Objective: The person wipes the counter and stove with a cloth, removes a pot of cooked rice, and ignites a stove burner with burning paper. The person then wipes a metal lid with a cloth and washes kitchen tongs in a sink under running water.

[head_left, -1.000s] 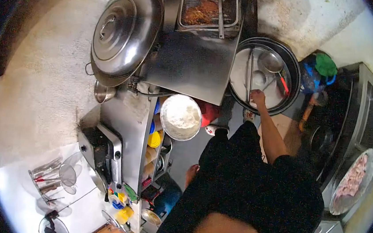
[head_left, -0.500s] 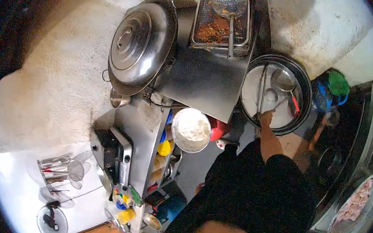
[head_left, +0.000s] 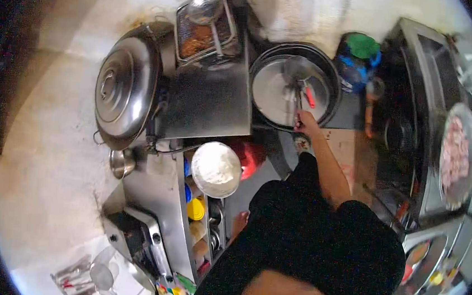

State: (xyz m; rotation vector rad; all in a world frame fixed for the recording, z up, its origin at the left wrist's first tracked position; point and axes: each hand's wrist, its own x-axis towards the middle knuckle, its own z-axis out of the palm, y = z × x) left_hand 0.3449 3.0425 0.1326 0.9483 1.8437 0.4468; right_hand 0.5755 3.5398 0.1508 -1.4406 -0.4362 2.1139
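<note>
A wide dark-rimmed pan (head_left: 263, 88) holds pale, cloudy contents. At its near edge my right hand (head_left: 305, 121) is closed on the end of a long metal utensil (head_left: 299, 99), whose far end is blurred. Close to that utensil, a round strainer with a red handle (head_left: 309, 96) lies in the pan. What looks like part of my left hand (head_left: 239, 222) shows beside my dark clothing, near the shelves; its fingers cannot be made out. A bowl of white powder (head_left: 216, 169) is up and left of it.
A large lidded metal pot (head_left: 123, 92) stands at the left, beside a metal surface (head_left: 209, 103) with a wire basket (head_left: 183, 36) and skimmer. A gas stove (head_left: 152, 241) is lower left. On the right are a green-topped blue container (head_left: 362, 46) and a tray of pale pieces (head_left: 455, 155).
The view has turned and shifted, so the pan appears further left. My right hand has drawn to the pan's near edge, and the utensil now lies closer to the red-handled strainer.
</note>
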